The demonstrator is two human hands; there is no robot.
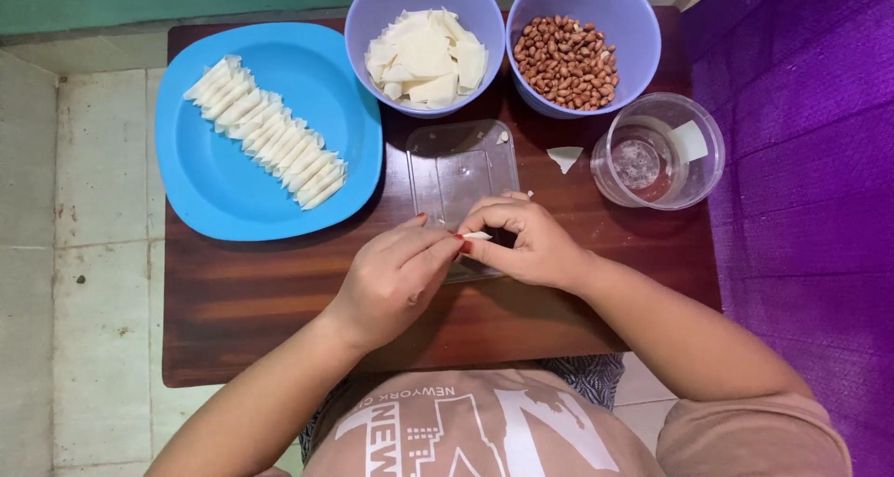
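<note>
Brown wood makes the low table (242, 300), and both hands meet over its middle. The left hand (391, 277) and the right hand (526, 244) are pinched together on one small white roll (478, 237); the fingertips of both close on it from the two sides, so the roll is held between them and hangs just above a clear lid (461, 174) that lies flat on the table. What is inside the roll I cannot tell, it is too small.

Just beyond the lid, a loose white scrap (564, 156) lies on the wood. To the right of it stands a clear cup (694, 181) with a little water at the bottom and a white piece inside, near its wall.

To the left sits a blue plate (214, 183). On it a long slanted row of finished rolls (267, 134) lies, each one touching the next; I judge a good part of the work is already done.

Farthest away stand two lilac bowls side by side. The left bowl (368, 16) has a pile of white wrappers (426, 56), and the right bowl (643, 20) has many peanuts (564, 61). Both piles are big, so I judge much rolling is left.
</note>
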